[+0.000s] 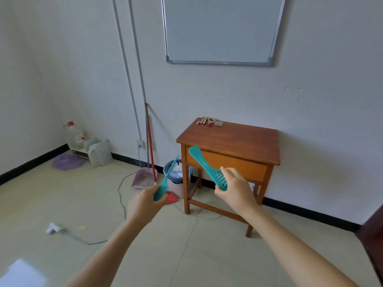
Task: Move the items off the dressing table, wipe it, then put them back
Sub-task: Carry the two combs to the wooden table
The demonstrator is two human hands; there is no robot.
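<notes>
Two things are being carried, and both hang well short of the wooden counter (pixel 238 139), most of whose top is bare. Whether that top has been wiped cannot be told from here, so anything set down now may have to be lifted again.

On the floor (pixel 186 255) to the left of the counter trails a grey cable (pixel 119 190). A step forward with eyes on the hands could catch a foot in it. A waste bin (pixel 168 174) sits just beside the counter's front left leg, and anything dropped on that side could land in it.

The left hand (pixel 145 204) has its fingers curled round the toothed end of a thin tail comb (pixel 166 180), with the pointed handle sticking up and away. That point could scratch the wood, or jab the other hand if the two swing together.

The right hand (pixel 237 190) pinches a wide comb (pixel 204 164) by its teeth, the broad handle tilted up to the left. A grip on teeth alone looks loose, so the comb could pivot out.

A small cluster of cosmetics (pixel 210 121) lies at the counter's back left corner, near the edge. A careless sweep there could knock them off.
</notes>
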